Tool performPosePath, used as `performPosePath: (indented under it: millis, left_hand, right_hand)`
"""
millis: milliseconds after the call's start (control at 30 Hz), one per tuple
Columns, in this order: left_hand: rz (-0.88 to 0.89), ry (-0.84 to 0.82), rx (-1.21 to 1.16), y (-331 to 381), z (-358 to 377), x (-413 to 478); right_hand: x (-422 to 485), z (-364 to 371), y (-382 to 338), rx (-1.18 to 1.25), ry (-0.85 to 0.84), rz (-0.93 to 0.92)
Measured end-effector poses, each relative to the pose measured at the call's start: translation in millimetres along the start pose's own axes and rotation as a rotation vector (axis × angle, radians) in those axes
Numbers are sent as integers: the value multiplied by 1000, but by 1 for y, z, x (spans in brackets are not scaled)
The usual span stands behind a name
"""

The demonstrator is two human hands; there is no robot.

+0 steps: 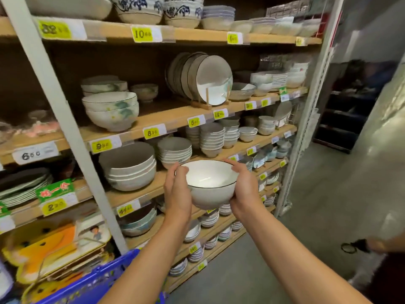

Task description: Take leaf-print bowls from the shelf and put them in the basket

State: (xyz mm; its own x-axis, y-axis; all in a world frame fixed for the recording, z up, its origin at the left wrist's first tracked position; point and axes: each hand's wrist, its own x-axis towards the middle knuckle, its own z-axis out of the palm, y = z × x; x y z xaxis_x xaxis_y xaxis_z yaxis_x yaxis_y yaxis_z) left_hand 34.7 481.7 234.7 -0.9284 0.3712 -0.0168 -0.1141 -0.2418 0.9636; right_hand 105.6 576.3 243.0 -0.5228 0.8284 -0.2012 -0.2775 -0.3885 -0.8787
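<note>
Dark-rimmed bowl (pixel 209 183), upright, gripped by left hand (pixel 177 194) and right hand (pixel 245 189); blue basket (pixel 105 276) lies down-left, below left forearm.

left forearm (pixel 153 249) and right forearm (pixel 285 249) stretch forward; left hand (pixel 178 191) and right hand (pixel 245 187) face each other, fingers (pixel 182 170) curled round a bowl (pixel 208 181).

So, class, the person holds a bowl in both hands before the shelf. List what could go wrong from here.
The bowl is held only at its sides by the left hand and right hand; it could slip and break.
The blue basket sits low at the left, so swinging down may knock the stacked bowls.
No leaf print shows on it; possibly the wrong bowl.
</note>
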Motion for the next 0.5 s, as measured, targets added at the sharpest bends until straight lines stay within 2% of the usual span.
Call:
performPosePath:
  millis: [100,233,500]
  left_hand:
    - [-76,-23,-66,-1,25,12]
    - [-81,10,-195,-2,54,36]
    - [175,60,-188,1,103,108]
  right_hand:
    - [22,-7,-14,8,-2,-29]
    - [53,-4,-30,13,-17,-73]
    - [137,31,-59,-30,-42,-149]
